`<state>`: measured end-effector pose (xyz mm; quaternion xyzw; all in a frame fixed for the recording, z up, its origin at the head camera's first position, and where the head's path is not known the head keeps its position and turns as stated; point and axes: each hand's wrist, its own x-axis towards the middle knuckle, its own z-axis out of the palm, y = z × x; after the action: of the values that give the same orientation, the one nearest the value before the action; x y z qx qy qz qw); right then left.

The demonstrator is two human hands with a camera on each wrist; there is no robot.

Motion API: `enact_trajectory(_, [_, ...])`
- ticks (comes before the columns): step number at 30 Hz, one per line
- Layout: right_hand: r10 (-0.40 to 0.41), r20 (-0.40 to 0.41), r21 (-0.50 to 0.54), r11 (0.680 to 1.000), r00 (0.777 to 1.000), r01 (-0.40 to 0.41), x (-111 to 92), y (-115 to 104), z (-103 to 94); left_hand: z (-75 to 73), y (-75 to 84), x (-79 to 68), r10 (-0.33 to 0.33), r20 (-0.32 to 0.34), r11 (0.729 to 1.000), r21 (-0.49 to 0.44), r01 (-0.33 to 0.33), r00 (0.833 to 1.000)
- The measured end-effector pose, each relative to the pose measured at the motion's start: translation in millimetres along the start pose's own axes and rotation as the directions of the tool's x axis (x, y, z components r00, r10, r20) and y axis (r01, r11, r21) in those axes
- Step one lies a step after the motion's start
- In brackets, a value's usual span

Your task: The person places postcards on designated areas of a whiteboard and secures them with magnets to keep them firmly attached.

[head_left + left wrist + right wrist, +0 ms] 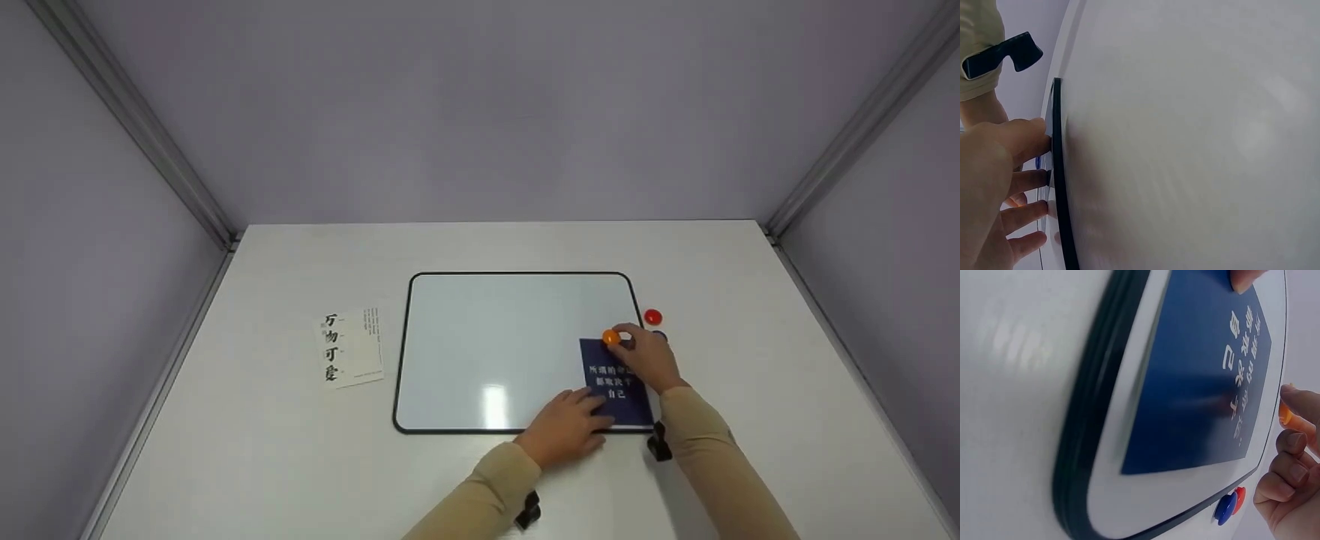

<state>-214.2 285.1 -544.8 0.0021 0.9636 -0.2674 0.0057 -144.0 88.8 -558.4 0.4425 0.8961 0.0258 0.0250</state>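
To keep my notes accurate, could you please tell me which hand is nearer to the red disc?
The right hand. It pinches the orange disc just below the red disc in the head view; the left hand is farther down and left, touching the blue card.

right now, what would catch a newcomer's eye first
Probably the blue card at the near right corner of the whiteboard. Next, the orange button that the right hand pinches at the card's far edge, then the red button on the table, right of the whiteboard.

There are three magnets [611, 337] [653, 317] [1226, 508], two cards [352, 349] [632, 411] and one whiteboard [487, 337].
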Motion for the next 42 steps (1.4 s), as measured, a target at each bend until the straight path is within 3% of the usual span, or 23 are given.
enact_trajectory(18, [0.053, 0.046, 0.036, 0.998, 0.998, -0.054, 3.9, -0.8, 4.8, -1.5, 0.6, 0.0, -0.002, 0.015, 1.0, 0.031, 0.001, 1.0])
enact_trajectory(27, [0.003, -0.007, 0.009, 1.0, 1.0, -0.003, 3.8, 5.8, 6.3, 0.7, 0.0, -1.1, 0.011, -0.048, 1.0, 0.023, -0.01, 0.999])
enact_trajectory(42, [0.031, 0.019, 0.004, 1.0, 0.999, -0.031, 3.7, 5.3, 8.7, 0.7, 0.4, -0.7, 0.0, -0.037, 0.999, 0.041, 0.001, 0.999])
